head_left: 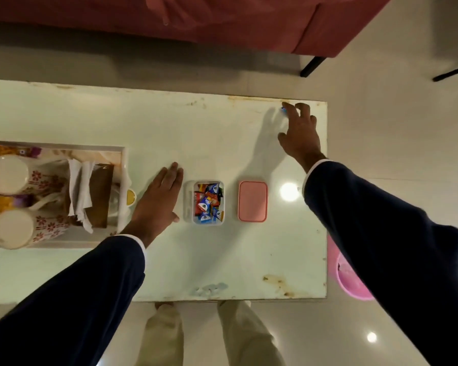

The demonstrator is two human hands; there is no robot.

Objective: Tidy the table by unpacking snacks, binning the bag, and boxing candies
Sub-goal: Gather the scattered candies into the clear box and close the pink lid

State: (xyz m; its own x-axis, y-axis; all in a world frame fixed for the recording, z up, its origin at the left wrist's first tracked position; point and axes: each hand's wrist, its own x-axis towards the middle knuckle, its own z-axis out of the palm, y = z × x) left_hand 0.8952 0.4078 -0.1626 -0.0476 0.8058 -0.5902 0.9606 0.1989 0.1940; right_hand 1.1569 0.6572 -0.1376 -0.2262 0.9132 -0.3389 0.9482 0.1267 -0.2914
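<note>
A clear plastic box [188, 202] stands open on the white table [169, 122], holding several red, blue and orange wrapped candies [208, 203]. Its pink lid [252, 201] lies flat just to the right of it. My left hand [158, 202] rests flat on the table, fingers together, just left of the box and holding nothing. My right hand [299, 133] stretches to the far right corner of the table, where its fingertips touch a small blue candy [283, 109]. I cannot tell whether the candy is pinched or only touched.
A white tray [122, 165] at the left holds two floral mugs [9, 175], tissues, a brown box and snack packets. A pink bin [351, 281] stands on the floor beside the table's right edge. A red sofa [222, 19] runs behind the table.
</note>
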